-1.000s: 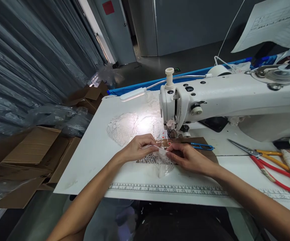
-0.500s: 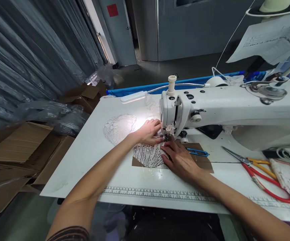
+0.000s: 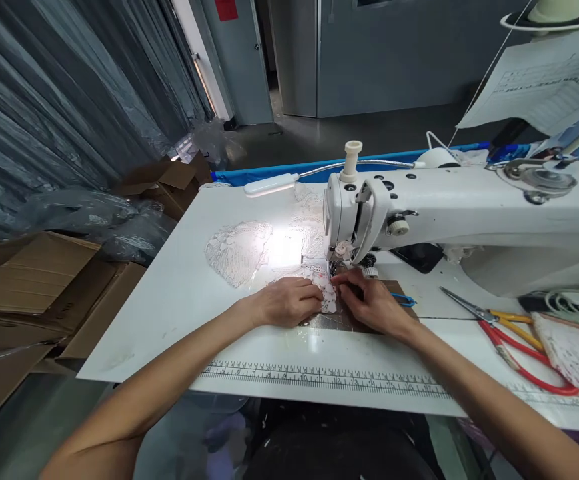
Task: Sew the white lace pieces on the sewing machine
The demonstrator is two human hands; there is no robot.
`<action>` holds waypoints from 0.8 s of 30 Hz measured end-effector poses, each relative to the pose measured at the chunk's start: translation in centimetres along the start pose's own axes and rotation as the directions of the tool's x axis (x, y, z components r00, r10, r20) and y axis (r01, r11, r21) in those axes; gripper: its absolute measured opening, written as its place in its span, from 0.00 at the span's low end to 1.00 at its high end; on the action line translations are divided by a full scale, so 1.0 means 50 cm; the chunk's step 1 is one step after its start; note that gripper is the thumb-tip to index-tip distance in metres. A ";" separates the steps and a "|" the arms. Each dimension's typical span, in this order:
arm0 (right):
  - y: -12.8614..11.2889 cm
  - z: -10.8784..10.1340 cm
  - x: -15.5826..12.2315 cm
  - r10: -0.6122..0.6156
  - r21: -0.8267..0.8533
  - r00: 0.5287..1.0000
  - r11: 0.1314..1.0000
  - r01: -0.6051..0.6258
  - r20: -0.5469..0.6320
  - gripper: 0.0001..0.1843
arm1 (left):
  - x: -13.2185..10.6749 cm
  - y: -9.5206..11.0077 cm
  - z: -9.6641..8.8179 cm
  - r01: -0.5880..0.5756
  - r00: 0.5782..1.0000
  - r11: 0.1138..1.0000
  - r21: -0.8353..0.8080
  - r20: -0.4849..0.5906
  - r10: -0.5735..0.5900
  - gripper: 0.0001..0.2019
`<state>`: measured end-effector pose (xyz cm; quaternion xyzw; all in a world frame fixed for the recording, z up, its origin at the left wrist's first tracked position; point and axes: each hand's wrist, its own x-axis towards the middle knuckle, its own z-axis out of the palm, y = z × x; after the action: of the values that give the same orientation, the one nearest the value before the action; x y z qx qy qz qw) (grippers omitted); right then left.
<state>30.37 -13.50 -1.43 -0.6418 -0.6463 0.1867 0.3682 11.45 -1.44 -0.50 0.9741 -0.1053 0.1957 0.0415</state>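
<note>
The left hand (image 3: 292, 302) has drawn back from the sewing machine (image 3: 449, 200) and curls on the white lace (image 3: 327, 293); the right hand's (image 3: 369, 303) fingers bunch near its edge. Whether either pinches it, I cannot tell. The lace lies on the white table (image 3: 169, 320), scissors (image 3: 502, 337) at right, cardboard boxes (image 3: 34, 273) and grey curtain (image 3: 84, 93) left.

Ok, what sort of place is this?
Most likely a garment sewing workshop: there's a sewing machine, white lace pieces lie on the tabletop, and red-handled scissors sit to the right.
</note>
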 end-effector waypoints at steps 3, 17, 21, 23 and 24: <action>0.005 -0.032 -0.001 -0.005 -0.071 0.997 0.997 0.011 0.076 0.13 | 0.000 0.000 0.018 0.071 0.994 0.997 -0.026 -0.079 -0.073 0.08; 0.020 -0.017 -0.059 -0.314 -0.285 0.925 0.886 0.366 0.212 0.17 | -0.003 0.006 0.026 0.161 0.981 0.987 -0.024 -0.105 -0.163 0.06; 0.025 -0.017 -0.059 -0.300 -0.274 0.930 0.895 0.351 0.210 0.19 | -0.001 0.002 0.026 0.138 0.981 0.989 0.050 -0.141 -0.130 0.05; 0.026 -0.016 -0.059 -0.293 -0.259 0.934 0.904 0.340 0.206 0.19 | -0.001 0.000 0.027 0.124 0.982 0.991 0.054 -0.151 -0.115 0.05; 0.027 -0.016 -0.059 -0.292 -0.253 0.935 0.907 0.337 0.200 0.19 | 0.000 -0.001 0.028 0.119 0.982 0.992 0.051 -0.156 -0.110 0.04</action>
<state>31.59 -16.40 -2.56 -0.5580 -0.7886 0.0806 0.2457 11.96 -1.57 -1.77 0.9615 -0.0395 0.2702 0.0316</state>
